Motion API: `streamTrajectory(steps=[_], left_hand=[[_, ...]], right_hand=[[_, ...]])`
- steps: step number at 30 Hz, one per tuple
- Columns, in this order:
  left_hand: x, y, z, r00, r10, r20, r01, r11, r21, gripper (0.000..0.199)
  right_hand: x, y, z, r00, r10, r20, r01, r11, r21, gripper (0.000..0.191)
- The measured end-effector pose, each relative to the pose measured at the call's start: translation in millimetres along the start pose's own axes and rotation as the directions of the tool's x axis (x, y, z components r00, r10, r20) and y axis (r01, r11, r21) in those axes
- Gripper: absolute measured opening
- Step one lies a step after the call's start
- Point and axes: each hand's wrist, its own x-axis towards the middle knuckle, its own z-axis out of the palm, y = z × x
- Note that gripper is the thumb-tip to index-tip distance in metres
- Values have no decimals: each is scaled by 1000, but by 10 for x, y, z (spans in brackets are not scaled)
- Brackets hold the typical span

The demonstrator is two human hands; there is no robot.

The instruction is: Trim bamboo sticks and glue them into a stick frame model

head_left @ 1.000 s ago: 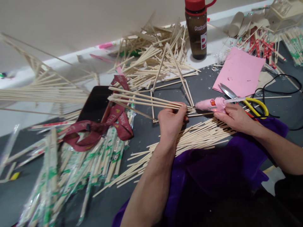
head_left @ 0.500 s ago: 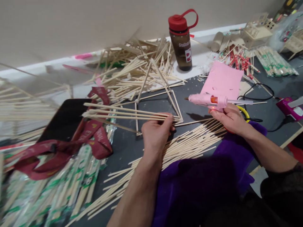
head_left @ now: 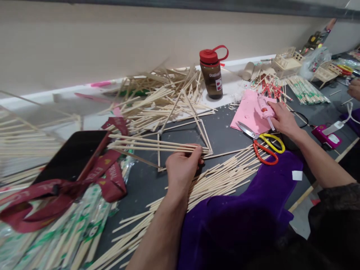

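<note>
My left hand [head_left: 182,165] is closed on a frame of thin wooden sticks [head_left: 146,144], pinching several parallel sticks close to the frame's right corner. A triangle of sticks stands up at the back of this frame. Over a pink sheet [head_left: 243,108], my right hand [head_left: 284,118] grips a pink hot glue gun [head_left: 264,108], its nozzle pointing away to the upper left. Scissors [head_left: 257,137] with one red and one yellow handle lie just in front of the sheet. Loose sticks [head_left: 216,178] spread across the table below both hands.
A brown bottle [head_left: 212,80] with a red lid stands by the wall, beside a stick heap [head_left: 168,93]. At left lie a phone [head_left: 73,155], a maroon lanyard [head_left: 112,176] and wrapped chopsticks [head_left: 70,225]. Another person's hand [head_left: 354,89] shows at the right edge.
My right hand has carried the glue gun back and down toward the pink sheet, uncovering the scissors. My left hand keeps its hold on the frame. The view has tilted up.
</note>
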Motion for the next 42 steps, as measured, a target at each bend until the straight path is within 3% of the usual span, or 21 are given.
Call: streamTrajectory(steps=[4,9,17,21,24,28,31,33,37,42], left_hand=[[11,-1,0,1000,1,-3,0,999,34,29],[7,14,-5,1000,-6,1,6,1000,13,30],[-11,20,-3,1000,-3,9,3,1000,-13,30],[2,-13,-1,1000,9,4,-9,1000,-14,28],[0,-17,7,1000,7,5,-6,1000,-23,26],[-20,-11,14,1000,-1,16,2,1000,-27,26],[-39,-6,17,1000,1,14,0,1000,-25,27],[-51,-5,20,1000,15,9,-15,999,-34,25],[-53,-23,23,999,34,2,-34,998,-43,23],[-35,-54,23,999,43,2,-42,998,-42,24]], right_hand=[[129,141,56,996,-10,89,11,1000,-12,60],[303,252,81,988,-19,156,22,1000,-21,49],[280,414,273,982,155,110,-145,985,-94,36],[289,400,306,986,138,94,-130,987,-91,35],[276,326,209,993,82,81,-76,994,-83,34],[233,-24,-40,999,45,5,-44,998,-42,40],[234,-528,-183,997,-76,31,71,987,141,36],[247,-918,-187,995,-79,55,63,965,253,29],[247,-1562,47,977,-91,193,0,905,425,22],[178,-1861,387,898,-90,430,-128,882,453,28]])
